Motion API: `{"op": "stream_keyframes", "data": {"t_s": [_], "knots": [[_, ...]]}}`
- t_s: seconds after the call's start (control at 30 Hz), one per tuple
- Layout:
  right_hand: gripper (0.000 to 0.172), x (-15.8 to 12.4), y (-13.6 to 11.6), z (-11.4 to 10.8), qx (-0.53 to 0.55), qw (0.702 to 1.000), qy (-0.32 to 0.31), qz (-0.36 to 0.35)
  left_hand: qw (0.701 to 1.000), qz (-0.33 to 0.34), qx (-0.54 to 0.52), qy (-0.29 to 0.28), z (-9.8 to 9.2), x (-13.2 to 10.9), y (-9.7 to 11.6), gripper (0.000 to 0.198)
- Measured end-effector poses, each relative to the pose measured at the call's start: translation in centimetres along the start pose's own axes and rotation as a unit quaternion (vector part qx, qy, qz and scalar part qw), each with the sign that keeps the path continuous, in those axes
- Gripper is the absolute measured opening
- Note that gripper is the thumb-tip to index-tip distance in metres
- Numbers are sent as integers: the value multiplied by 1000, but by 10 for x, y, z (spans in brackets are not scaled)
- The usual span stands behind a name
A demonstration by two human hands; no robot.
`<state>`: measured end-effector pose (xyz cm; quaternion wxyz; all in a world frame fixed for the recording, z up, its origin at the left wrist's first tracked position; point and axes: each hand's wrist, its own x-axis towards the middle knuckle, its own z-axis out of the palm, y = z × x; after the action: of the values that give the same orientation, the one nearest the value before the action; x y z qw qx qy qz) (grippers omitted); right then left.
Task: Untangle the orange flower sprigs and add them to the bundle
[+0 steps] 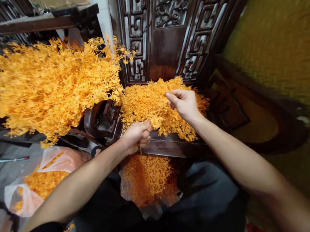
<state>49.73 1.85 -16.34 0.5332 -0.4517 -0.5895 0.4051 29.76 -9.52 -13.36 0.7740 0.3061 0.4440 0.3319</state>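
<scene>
My left hand (137, 136) is closed round the stem of an orange artificial flower sprig (157, 121). The sprig's head points right, and a bit of stem shows below the fist. To the right and a little higher, my right hand (183, 104) has thumb and forefinger pinched together; whatever lies between them is too small to make out. Beneath both hands a pile of loose orange artificial flower pieces (142, 100) covers much of a dark wooden seat (173, 147).
A large heap of assembled orange flower sprays (55, 86) stands at the left. Below it sits a translucent plastic bag (75, 157) with orange pieces. Between my knees is another bag of orange stems (150, 173). Carved dark wood panels (166, 47) rise behind the seat.
</scene>
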Motion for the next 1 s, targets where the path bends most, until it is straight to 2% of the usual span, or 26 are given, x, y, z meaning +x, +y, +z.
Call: {"op": "stream_keyframes", "data": {"t_s": [0.07,0.17,0.2,0.23,0.3,0.37,0.43,0.5,0.6,0.67,0.7,0.77,0.87,0.93,1.0], "knots": [[25,17,11,-10,-1,998,56,13,999,-22,17,-17,1,-2,-2,38],[21,38,31,-32,-11,978,205,25,997,-54,42,-23,-4,-5,-7,38],[22,42,38,-39,-19,971,237,25,997,-54,47,-19,-6,-5,-8,38],[24,43,44,-45,-34,972,232,28,998,-46,49,-12,-10,-5,-8,39],[29,38,51,-52,-79,986,142,32,999,-23,47,7,-15,-2,-6,39],[36,25,46,-51,-166,985,51,-20,999,-8,49,22,-19,1,-4,38],[38,8,28,-43,-244,963,22,-112,998,2,58,36,-20,5,-3,38],[39,-10,2,-31,-272,943,14,-190,996,8,78,49,-19,8,-5,39],[44,-32,-34,-13,-300,912,-98,-264,991,34,114,59,-17,10,-10,39],[47,-41,-47,-6,-329,879,-168,-300,987,53,139,65,-17,12,-13,37],[42,-44,-50,-5,-337,869,-189,-310,984,61,151,67,-17,12,-14,36],[30,-45,-51,-5,-333,866,-209,-308,980,69,175,64,-19,13,-15,35],[16,-41,-46,-12,-320,883,-211,-271,975,71,202,64,-19,10,-14,36],[14,-36,-37,-15,-299,913,-163,-225,971,62,223,66,-18,8,-12,37],[16,-30,-26,-14,-235,958,-81,-141,966,50,249,58,-16,6,-9,37]]}}
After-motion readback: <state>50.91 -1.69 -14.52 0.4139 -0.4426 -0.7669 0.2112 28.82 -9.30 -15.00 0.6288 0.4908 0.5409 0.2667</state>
